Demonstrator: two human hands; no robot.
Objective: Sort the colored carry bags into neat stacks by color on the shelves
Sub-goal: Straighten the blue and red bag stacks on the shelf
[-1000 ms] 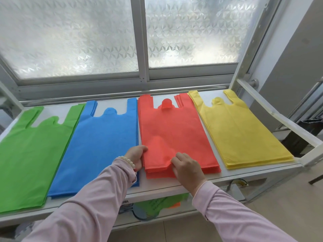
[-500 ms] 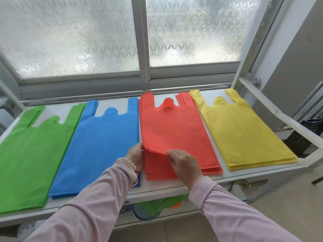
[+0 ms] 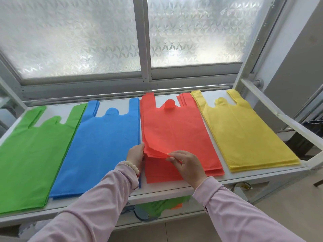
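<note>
Four flat stacks of carry bags lie side by side on the white shelf [image 3: 174, 190]: green [image 3: 33, 154], blue [image 3: 103, 145], red [image 3: 176, 133] and yellow [image 3: 244, 133]. My right hand [image 3: 186, 165] pinches the near left corner of the upper red bags and lifts it off the lower ones. My left hand [image 3: 136, 153], with a bead bracelet at the wrist, holds the left edge of the red stack beside the lifted corner. The lower red bags lie fanned out unevenly at the near edge.
A frosted window with a grey frame runs behind the shelf. A white rail [image 3: 279, 116] slants along the shelf's right end. Below the shelf edge sit green and orange bags [image 3: 162, 205] and a blue hoop-like object.
My right hand has lifted the near left corner of the upper red bags higher and folded it back. My left hand has shifted up along the stack's left edge.
</note>
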